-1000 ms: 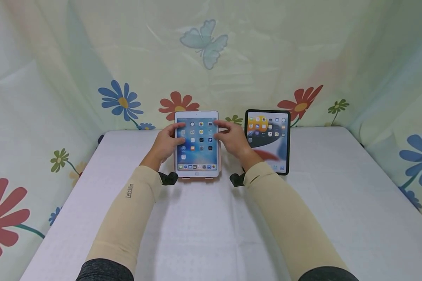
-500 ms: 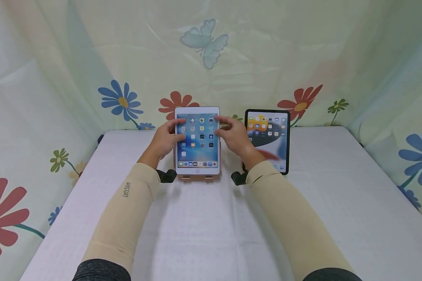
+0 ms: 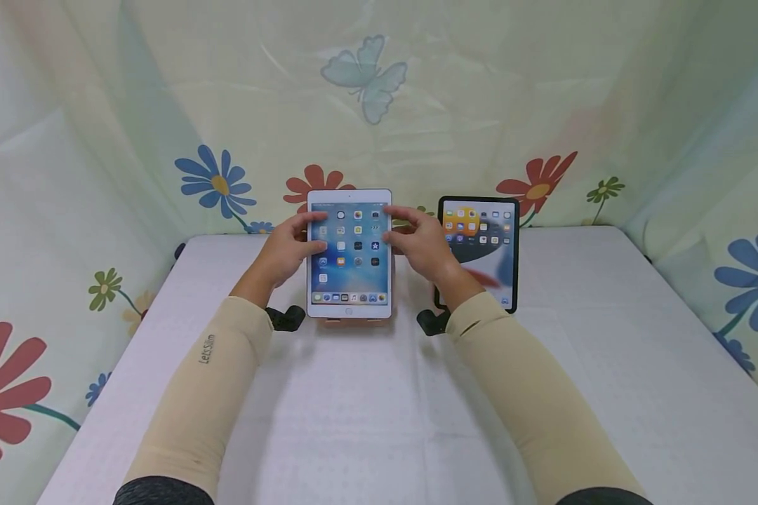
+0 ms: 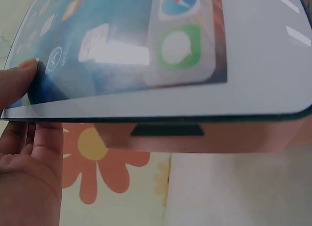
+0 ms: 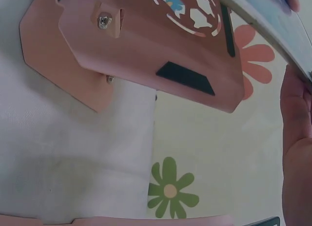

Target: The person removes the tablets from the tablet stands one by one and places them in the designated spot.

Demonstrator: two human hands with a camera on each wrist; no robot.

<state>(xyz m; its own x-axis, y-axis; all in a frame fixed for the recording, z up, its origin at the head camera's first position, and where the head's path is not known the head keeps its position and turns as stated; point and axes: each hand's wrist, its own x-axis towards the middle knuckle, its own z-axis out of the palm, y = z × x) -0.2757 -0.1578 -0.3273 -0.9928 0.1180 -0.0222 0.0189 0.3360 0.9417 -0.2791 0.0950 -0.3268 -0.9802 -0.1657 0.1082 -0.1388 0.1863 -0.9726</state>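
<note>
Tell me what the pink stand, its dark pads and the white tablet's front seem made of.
Pink stand: probably matte painted metal, given its thin, bent form and shiny fasteners, though plastic is possible. Dark pads: perhaps rubber or foam, matte, from their dull, even surface. White tablet's front: glossy, likely glass, since it shows bright reflections.

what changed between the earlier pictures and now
The white-framed rectangular tablet rose slightly and shifted toward the person's left, the bare left hand moving with it. That hand and the bare right hand kept hold. The black-framed rectangular tablet and pink stand with cut-outs stayed put.
</note>
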